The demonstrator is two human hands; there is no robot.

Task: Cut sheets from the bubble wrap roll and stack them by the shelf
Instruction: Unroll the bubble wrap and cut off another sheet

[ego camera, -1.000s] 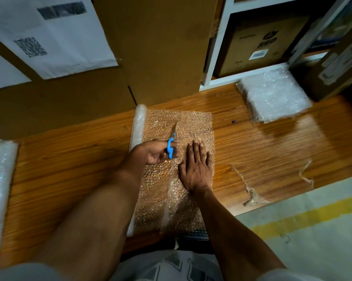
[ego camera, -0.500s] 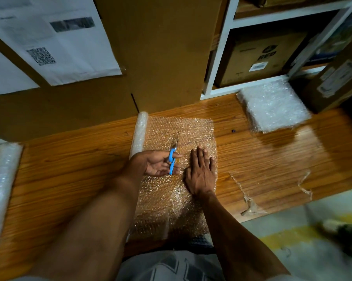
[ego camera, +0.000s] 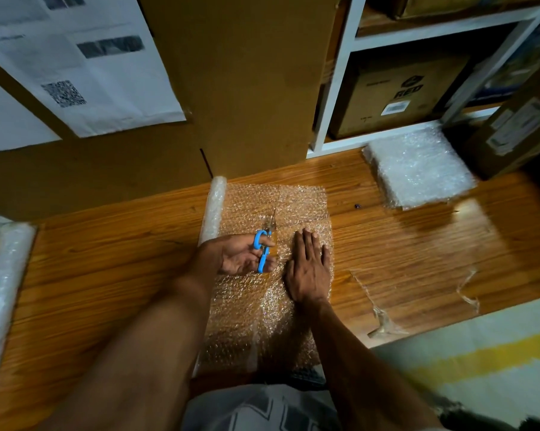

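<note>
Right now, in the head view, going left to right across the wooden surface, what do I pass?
Bubble wrap roll at the left edge → roll being cut from → left hand gripping the blue scissors → right hand flat on the unrolled sheet → plastic scraps → stack of cut sheets by the shelf.

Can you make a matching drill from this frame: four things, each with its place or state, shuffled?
Things:
1. blue-handled scissors
2. right hand
3. white stack of cut bubble wrap sheets
4. clear bubble wrap roll

Places or states:
A. beside the white shelf
B. gripped in the left hand
C. left of the unrolled sheet
D. flat on the unrolled sheet

Pairs: 1-B, 2-D, 3-A, 4-C
</note>
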